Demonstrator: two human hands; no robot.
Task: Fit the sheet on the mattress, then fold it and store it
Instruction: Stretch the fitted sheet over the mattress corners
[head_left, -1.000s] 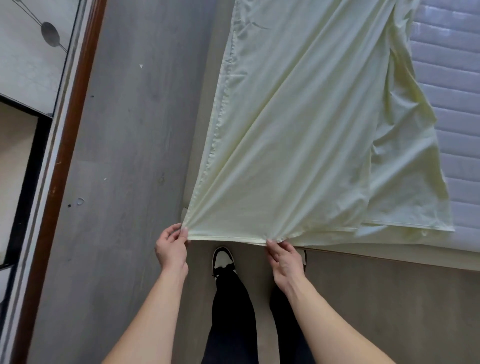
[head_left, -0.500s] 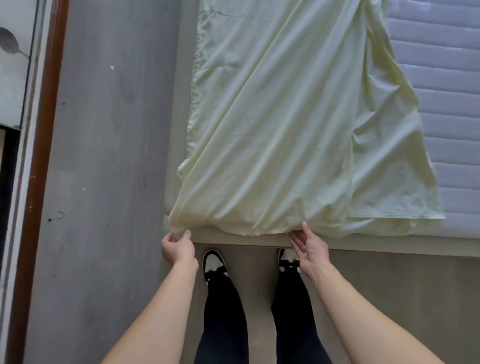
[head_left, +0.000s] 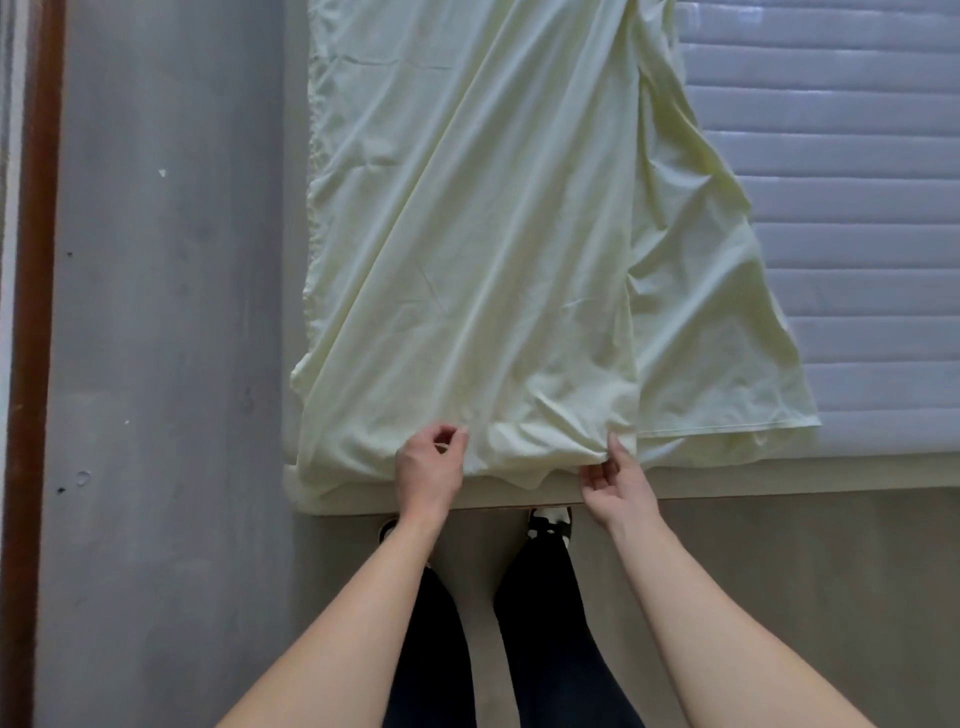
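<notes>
Folding lengthwise looks started: our left hand (head_left: 428, 470) and right hand (head_left: 615, 480) each pinch the sheet (head_left: 467, 249) hem at fingertips, the mattress (head_left: 841, 218) beyond bare; further folds and storing remain.

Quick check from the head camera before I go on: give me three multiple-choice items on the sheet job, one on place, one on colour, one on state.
1. Where does the sheet lie on the mattress?
A. over its left part
B. over all of it
C. on the floor only

2. What colour is the sheet?
A. dark blue
B. pale yellow-green
C. red

3. What is the right hand doing?
A. hanging free of the sheet
B. pinching the sheet's near edge
C. resting on the floor

Key: 1 A, the quilted right part is bare. 2 B, the cloth is pale yellow-green. 3 B, its fingers gather the hem, while the left hand rests on the same edge.
</notes>
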